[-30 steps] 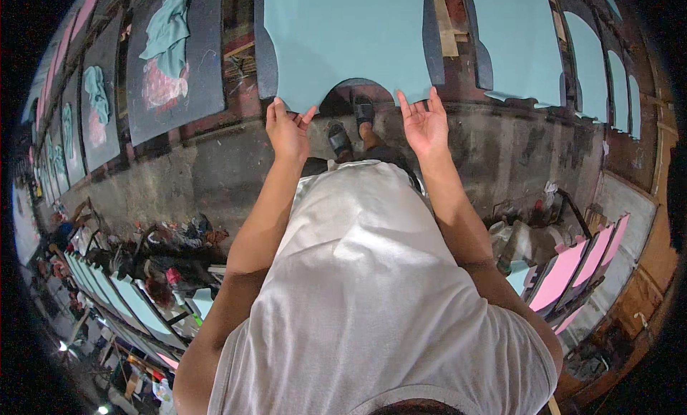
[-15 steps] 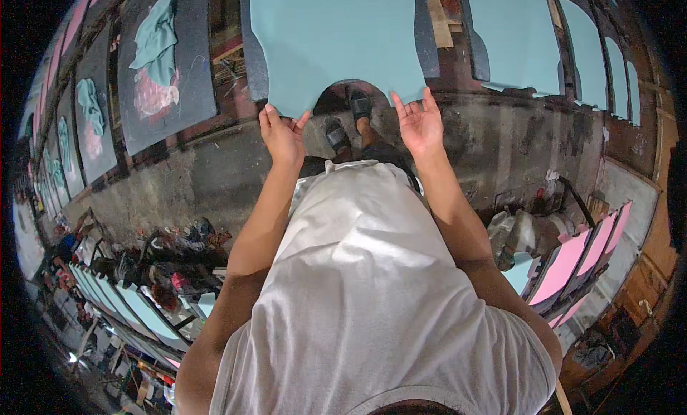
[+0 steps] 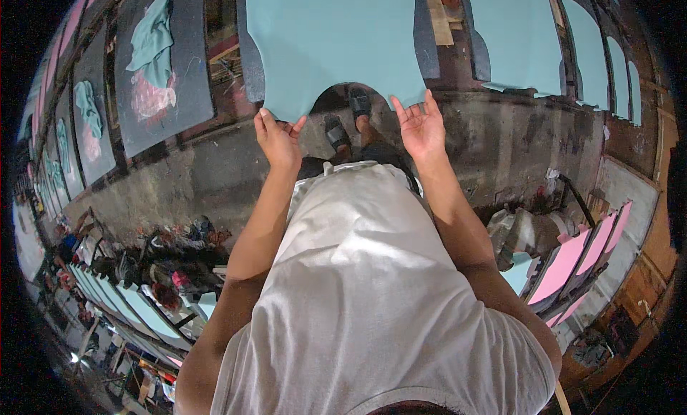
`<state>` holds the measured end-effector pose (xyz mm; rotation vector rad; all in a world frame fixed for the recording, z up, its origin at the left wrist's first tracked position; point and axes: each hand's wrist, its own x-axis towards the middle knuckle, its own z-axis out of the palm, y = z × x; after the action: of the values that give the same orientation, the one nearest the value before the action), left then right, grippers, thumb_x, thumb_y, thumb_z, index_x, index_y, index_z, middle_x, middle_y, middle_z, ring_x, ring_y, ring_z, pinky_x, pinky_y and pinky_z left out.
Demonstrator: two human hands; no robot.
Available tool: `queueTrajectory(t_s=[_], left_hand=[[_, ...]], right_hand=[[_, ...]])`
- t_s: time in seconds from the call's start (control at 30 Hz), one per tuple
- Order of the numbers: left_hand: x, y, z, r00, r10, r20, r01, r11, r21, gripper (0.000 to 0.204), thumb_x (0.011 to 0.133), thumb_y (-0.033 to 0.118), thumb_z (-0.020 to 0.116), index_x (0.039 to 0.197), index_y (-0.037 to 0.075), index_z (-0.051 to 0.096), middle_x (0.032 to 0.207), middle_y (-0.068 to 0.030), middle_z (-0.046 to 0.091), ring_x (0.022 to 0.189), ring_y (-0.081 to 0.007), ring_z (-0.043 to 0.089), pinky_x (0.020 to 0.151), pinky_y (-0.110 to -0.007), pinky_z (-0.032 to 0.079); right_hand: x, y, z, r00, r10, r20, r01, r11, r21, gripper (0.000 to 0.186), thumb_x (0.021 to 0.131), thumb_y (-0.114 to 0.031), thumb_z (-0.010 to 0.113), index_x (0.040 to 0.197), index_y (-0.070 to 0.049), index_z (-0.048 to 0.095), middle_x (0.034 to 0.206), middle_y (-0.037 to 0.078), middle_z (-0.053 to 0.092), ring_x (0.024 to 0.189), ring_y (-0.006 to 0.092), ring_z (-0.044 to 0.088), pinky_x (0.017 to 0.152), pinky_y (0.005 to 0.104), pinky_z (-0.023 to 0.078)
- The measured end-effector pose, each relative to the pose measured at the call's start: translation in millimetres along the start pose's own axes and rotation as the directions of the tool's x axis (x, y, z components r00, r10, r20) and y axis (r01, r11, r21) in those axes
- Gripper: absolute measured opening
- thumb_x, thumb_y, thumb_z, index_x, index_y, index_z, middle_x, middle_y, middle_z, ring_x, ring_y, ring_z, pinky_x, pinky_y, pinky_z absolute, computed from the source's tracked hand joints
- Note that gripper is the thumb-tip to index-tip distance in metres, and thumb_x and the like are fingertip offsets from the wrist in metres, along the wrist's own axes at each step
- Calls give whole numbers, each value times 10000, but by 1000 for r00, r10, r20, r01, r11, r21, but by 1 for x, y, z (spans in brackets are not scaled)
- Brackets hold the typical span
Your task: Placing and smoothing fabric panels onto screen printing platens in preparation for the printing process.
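A light-blue cut fabric piece (image 3: 329, 35) lies on a dark board (image 3: 426, 39), with a rounded notch in its near edge and a narrow shoulder on either side. At the left shoulder's near edge, my left hand (image 3: 280, 144) is palm up, its fingertips gripping the fabric at the corners. My right hand (image 3: 422, 132) does the same at the right shoulder, with its fingers spread along the edge. Some fingertips are hidden at the fabric.
To the left, dark boards (image 3: 189, 78) carry crumpled blue cloths (image 3: 152, 42). On the right, more blue pieces (image 3: 515, 39) lie on boards in a row. Pink panels (image 3: 565, 268) stand behind me at right, near a plastic-wrapped bundle (image 3: 526, 229). My sandals (image 3: 336, 133) are on the concrete floor.
My left hand and the left shoulder of the fabric have shifted slightly left and toward me. My right hand stays almost in place at its edge.
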<state>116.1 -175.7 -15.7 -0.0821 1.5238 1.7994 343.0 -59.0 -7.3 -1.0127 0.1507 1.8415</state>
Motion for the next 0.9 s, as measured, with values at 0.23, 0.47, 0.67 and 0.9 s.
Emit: queueTrajectory(t_s=[0.23,0.47,0.67,0.9], left_hand=[[0,-5,1,999,-29,-18,29,1000,5,325,1035,364,373,1157,65,407,1110,-103,547,933,-224,625,725,-369,600],[0,-4,0,1000,-14,-3,14,1000,12,334,1034,373,377,1171,71,409,1118,-101,549,951,-226,621,740,-368,587],[5,-10,-3,999,-46,0,46,999,12,334,1035,379,371,1174,77,405,1130,-107,545,961,-241,618,743,-377,584],[12,-17,0,998,-45,-34,46,999,11,327,1036,380,371,1164,82,403,1145,-105,541,974,-246,612,763,-384,579]], right_hand=[[4,1,-7,1000,5,18,-5,1000,-12,414,988,-252,523,1293,8,418,1270,156,499,1219,290,496,1076,516,424],[1,-2,-1,1000,28,-13,-28,999,-16,389,992,-244,517,1280,3,436,1260,154,512,1204,293,512,1070,511,429],[6,-2,-5,999,48,-20,-48,999,12,396,973,-236,553,1271,3,449,1238,158,535,1196,299,525,1057,511,443],[19,8,-10,998,58,-21,-57,998,25,402,958,-238,579,1265,-6,462,1253,157,528,1181,294,529,1033,511,465]])
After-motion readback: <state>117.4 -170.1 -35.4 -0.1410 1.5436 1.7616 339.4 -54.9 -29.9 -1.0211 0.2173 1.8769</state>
